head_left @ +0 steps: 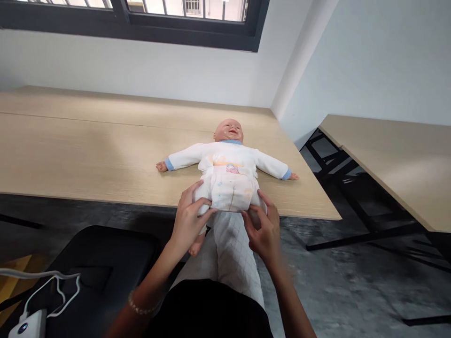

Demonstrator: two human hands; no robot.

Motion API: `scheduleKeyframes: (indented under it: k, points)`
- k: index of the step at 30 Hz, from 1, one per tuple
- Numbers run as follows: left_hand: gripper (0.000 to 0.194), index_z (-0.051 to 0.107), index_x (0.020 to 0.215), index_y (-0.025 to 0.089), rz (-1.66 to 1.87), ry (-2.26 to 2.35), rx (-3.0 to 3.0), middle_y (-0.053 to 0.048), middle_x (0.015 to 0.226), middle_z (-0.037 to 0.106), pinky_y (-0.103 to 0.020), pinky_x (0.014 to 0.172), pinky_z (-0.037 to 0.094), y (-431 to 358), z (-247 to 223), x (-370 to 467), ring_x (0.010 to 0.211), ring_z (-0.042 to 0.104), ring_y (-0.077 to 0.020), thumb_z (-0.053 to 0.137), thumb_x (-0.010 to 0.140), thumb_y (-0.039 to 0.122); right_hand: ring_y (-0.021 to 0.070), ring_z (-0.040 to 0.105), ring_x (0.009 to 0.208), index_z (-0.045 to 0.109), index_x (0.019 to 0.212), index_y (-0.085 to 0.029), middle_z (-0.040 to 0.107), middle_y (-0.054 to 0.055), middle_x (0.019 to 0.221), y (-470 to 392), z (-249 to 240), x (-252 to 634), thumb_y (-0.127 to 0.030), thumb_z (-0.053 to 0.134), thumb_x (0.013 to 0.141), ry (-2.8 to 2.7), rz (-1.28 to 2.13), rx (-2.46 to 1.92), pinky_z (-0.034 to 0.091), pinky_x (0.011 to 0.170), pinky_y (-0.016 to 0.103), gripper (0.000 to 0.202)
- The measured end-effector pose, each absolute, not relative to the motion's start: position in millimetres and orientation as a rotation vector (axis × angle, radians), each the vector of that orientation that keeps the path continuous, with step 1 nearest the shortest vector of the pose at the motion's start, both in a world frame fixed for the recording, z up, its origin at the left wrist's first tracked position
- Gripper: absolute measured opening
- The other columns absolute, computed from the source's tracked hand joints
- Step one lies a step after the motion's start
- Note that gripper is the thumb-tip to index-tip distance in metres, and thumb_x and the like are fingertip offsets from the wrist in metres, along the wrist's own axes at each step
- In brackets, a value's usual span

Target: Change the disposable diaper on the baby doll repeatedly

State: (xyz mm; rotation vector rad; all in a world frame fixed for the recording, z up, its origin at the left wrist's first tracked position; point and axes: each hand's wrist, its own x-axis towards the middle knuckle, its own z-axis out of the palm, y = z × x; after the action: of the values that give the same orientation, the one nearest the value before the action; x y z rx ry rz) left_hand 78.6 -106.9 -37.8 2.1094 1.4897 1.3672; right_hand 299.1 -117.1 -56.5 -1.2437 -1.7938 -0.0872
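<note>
A baby doll [229, 130] lies on its back on the table [116, 159], arms spread wide and head towards the wall. It wears a white top [186, 155] with blue cuffs and collar. Around its hips sits a printed white diaper [230, 188], with a dark line down the front. My left hand [190, 213] pinches the diaper's lower edge by one leg opening. On the opposite side my right hand [263, 224] does the same, fingers bent at the other leg opening. One doll foot [196, 245] hangs below the table edge; the other is hidden.
A black chair [105, 263] stands at the lower left, bearing a white device [30, 326] with white cables. To the right is a second table [394, 164] with black folding legs. A dark-framed window [190, 30] is in the wall behind.
</note>
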Motion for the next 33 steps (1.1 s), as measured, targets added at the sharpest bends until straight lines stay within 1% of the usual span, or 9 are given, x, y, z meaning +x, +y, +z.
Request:
scheduleKeyframes:
  k: [3, 6, 9, 12, 15, 19, 25, 29, 33]
  points:
    - [0.016, 0.072, 0.091, 0.023, 1.39, 1.41, 1.921, -0.011, 0.14, 0.055, -0.05, 0.114, 0.043, -102.5, -25.1, 78.9, 0.133, 0.052, -0.0307, 0.074, 0.086, 0.038, 0.0303, 0.051, 0.134, 0.063, 0.106, -0.022, 0.051, 0.013, 0.146, -116.5, -40.6, 301.2, -0.038, 0.063, 0.097, -1.743, 0.143, -1.23, 0.045, 0.109, 0.054, 0.019]
    - [0.015, 0.073, 0.086, 0.022, 1.465, 1.389, 1.759, -0.01, 0.132, 0.059, -0.048, 0.116, 0.041, -95.4, -17.7, 83.3, 0.129, 0.055, -0.0278, 0.07, 0.089, 0.037, 0.0285, 0.053, 0.131, 0.064, 0.098, -0.021, 0.056, 0.012, 0.14, -110.7, -31.7, 295.0, -0.038, 0.058, 0.099, -1.624, 0.222, -1.251, 0.043, 0.109, 0.053, 0.018]
    - [0.019, 0.072, 0.079, 0.022, 1.489, 1.348, 1.629, -0.01, 0.128, 0.058, -0.046, 0.117, 0.039, -89.2, -18.2, 86.1, 0.13, 0.053, -0.0275, 0.072, 0.086, 0.039, 0.0277, 0.055, 0.126, 0.063, 0.089, -0.02, 0.058, 0.012, 0.131, -104.4, -30.8, 287.5, -0.036, 0.056, 0.099, -1.525, 0.271, -1.273, 0.043, 0.107, 0.052, 0.02]
    - [0.021, 0.073, 0.077, 0.022, 1.476, 1.3, 1.537, -0.009, 0.127, 0.056, -0.045, 0.119, 0.037, -86.2, -21.9, 84.5, 0.132, 0.051, -0.0278, 0.076, 0.082, 0.043, 0.0277, 0.055, 0.125, 0.063, 0.086, -0.02, 0.058, 0.012, 0.126, -102.5, -33.2, 285.7, -0.037, 0.058, 0.098, -1.497, 0.314, -1.277, 0.043, 0.106, 0.051, 0.022]
    - [0.021, 0.075, 0.076, 0.023, 1.477, 1.264, 1.497, -0.009, 0.127, 0.056, -0.044, 0.118, 0.037, -85.6, -23.1, 78.9, 0.132, 0.051, -0.0279, 0.079, 0.079, 0.044, 0.027, 0.055, 0.125, 0.064, 0.087, -0.02, 0.058, 0.012, 0.125, -104.6, -33.0, 290.2, -0.038, 0.059, 0.097, -1.492, 0.344, -1.264, 0.043, 0.106, 0.049, 0.021]
    - [0.024, 0.078, 0.079, 0.024, 1.497, 1.294, 1.472, -0.009, 0.121, 0.06, -0.043, 0.113, 0.043, -86.6, -17.4, 70.5, 0.127, 0.055, -0.0269, 0.073, 0.084, 0.047, 0.026, 0.057, 0.12, 0.067, 0.09, -0.022, 0.061, 0.01, 0.12, -106.3, -24.4, 297.0, -0.044, 0.063, 0.095, -1.466, 0.413, -1.263, 0.042, 0.106, 0.049, 0.023]
    - [0.02, 0.077, 0.072, 0.024, 1.459, 1.482, 1.642, -0.008, 0.125, 0.064, -0.046, 0.116, 0.037, -85.6, -6.5, 80.4, 0.129, 0.052, -0.0289, 0.077, 0.08, 0.043, 0.0272, 0.057, 0.119, 0.066, 0.079, -0.02, 0.061, 0.009, 0.118, -95.9, -10.9, 290.9, -0.047, 0.067, 0.09, -1.389, 0.451, -1.341, 0.04, 0.108, 0.05, 0.029]
    - [0.022, 0.073, 0.071, 0.023, 1.468, 1.411, 1.608, -0.008, 0.124, 0.064, -0.046, 0.115, 0.038, -80.1, -9.4, 88.2, 0.128, 0.054, -0.0284, 0.073, 0.085, 0.039, 0.0263, 0.058, 0.116, 0.065, 0.077, -0.02, 0.061, 0.01, 0.117, -90.1, -10.6, 286.9, -0.044, 0.065, 0.092, -1.379, 0.478, -1.333, 0.042, 0.108, 0.049, 0.029]
    - [0.024, 0.073, 0.072, 0.022, 1.48, 1.347, 1.538, -0.009, 0.124, 0.061, -0.046, 0.116, 0.038, -78.3, -16.1, 87.9, 0.129, 0.054, -0.0285, 0.073, 0.084, 0.043, 0.0257, 0.059, 0.114, 0.065, 0.078, -0.02, 0.06, 0.01, 0.115, -90.5, -15.5, 287.9, -0.047, 0.064, 0.093, -1.389, 0.475, -1.307, 0.043, 0.108, 0.049, 0.031]
